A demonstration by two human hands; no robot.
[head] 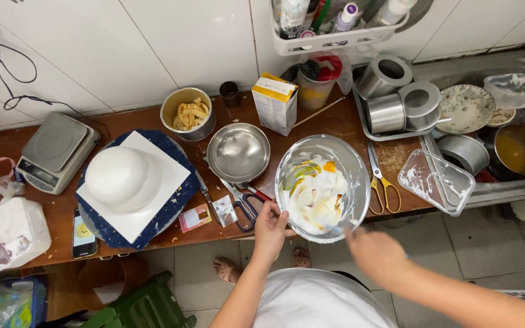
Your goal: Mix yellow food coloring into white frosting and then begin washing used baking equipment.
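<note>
Glass bowl: a clear mixing bowl [322, 187] is tilted toward the person at the front edge of the wooden counter [347, 124], partly out over the floor.
Contents: white cream [316, 200] with streaks of yellow, orange and a little green; the colours are not blended in, so the mixing looks only partly done.
Left hand: the left hand [270, 229] is closed on the bowl's near rim, thumb on the edge, steadying it.
Right hand: the right hand [373, 250] is blurred with motion below the bowl's right side; it seems curled around a thin stirring tool, but neither the tool nor the grip can be made out for sure.
Cake: a white dome-shaped cake [116, 176] sits on a white square board on a dark blue turntable [180, 194], well to the left of the bowl; its surface is plain white, with no colour on it yet.
Near the bowl: an empty steel bowl [238, 152] behind it, scissors with dark handles [247, 206] just left of the left hand, and yellow-handled scissors [381, 182] to the right.
Further off: a kitchen scale [56, 152] at far left, a small yellow and white carton [274, 103], and a tin of pale strips [188, 113] by the tiled wall.
</note>
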